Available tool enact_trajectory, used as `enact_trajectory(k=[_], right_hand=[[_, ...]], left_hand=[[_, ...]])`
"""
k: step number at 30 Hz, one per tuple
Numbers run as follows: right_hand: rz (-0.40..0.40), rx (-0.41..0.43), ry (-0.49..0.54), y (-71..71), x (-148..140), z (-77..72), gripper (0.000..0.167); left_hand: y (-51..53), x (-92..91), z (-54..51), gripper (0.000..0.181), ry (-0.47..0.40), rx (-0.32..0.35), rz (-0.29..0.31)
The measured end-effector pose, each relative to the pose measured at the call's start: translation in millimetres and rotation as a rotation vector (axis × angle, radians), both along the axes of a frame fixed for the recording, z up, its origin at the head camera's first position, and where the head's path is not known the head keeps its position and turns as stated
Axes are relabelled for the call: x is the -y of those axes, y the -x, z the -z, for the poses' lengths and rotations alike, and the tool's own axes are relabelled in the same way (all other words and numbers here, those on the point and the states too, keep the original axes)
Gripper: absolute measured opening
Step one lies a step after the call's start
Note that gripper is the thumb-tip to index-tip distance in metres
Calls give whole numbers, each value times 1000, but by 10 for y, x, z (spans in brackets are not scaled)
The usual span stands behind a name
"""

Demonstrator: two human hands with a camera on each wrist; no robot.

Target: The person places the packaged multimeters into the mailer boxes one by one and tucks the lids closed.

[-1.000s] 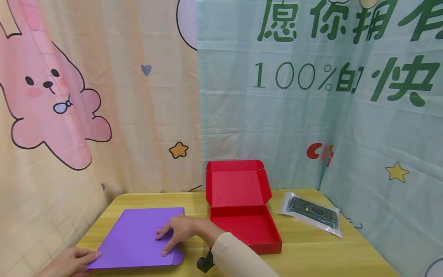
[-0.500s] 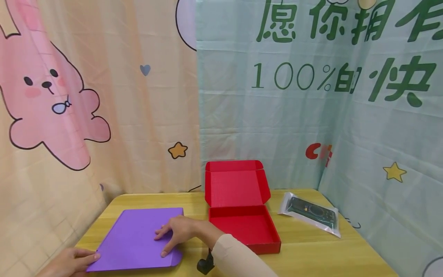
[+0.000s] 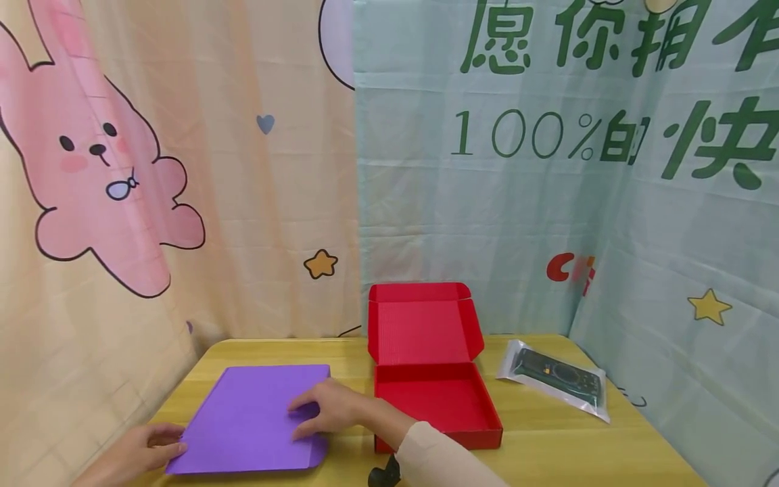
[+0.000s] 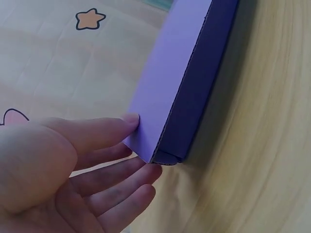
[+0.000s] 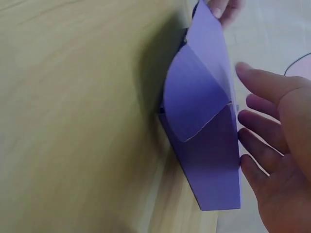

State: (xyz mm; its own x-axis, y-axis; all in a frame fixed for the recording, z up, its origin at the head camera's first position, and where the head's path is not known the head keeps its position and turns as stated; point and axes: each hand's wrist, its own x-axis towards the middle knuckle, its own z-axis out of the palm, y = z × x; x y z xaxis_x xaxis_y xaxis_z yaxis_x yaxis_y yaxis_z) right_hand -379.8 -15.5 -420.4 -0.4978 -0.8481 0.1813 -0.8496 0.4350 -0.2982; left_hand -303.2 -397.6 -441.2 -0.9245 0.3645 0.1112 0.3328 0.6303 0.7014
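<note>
A flat purple cardboard box [image 3: 249, 419] lies closed on the left of the table, with a rounded flap [image 5: 194, 94] sticking out at its near right corner. My left hand [image 3: 136, 452] pinches the box's near left corner, thumb on the top face and fingers by the side. Over the right part of the lid is my right hand [image 3: 331, 407], its fingers loosely bent. In the right wrist view those fingers lie along the top face, while the thumb stands off it. Whether the fingertips press on the lid is hard to tell.
Right of the purple box stands an open red cardboard box [image 3: 435, 399], lid raised. A dark multimeter in a clear plastic bag [image 3: 560, 379] lies farther right. A small black piece [image 3: 385, 472] shows beneath my right sleeve. Printed curtains hang behind the wooden table.
My right hand has shifted a little to the right, its thumb drawn back from the lid's near part. My left fingers have spread slightly at the corner. The whole view has turned slightly left.
</note>
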Motion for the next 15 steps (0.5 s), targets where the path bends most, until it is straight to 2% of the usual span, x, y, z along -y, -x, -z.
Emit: enact_trajectory(k=[4,7,10,13,15], right_hand=[[52,-52,99,-65,-149,33,33],[87,-38,188,-146,-250,58,26],[105,-3,262,-280,-311,89,20],[147,-6,303,-457,-307,115,15],[218,12,314,-577,-271,129,8]], left_hand=[[36,-26,20,37,7,-198,20],[45,-107,41,38,20,-309,-40],[66,-217,81,38,96,-482,-95],[96,-280,143,39,139,-652,-67],[104,-288,181,41,169,-725,-52]])
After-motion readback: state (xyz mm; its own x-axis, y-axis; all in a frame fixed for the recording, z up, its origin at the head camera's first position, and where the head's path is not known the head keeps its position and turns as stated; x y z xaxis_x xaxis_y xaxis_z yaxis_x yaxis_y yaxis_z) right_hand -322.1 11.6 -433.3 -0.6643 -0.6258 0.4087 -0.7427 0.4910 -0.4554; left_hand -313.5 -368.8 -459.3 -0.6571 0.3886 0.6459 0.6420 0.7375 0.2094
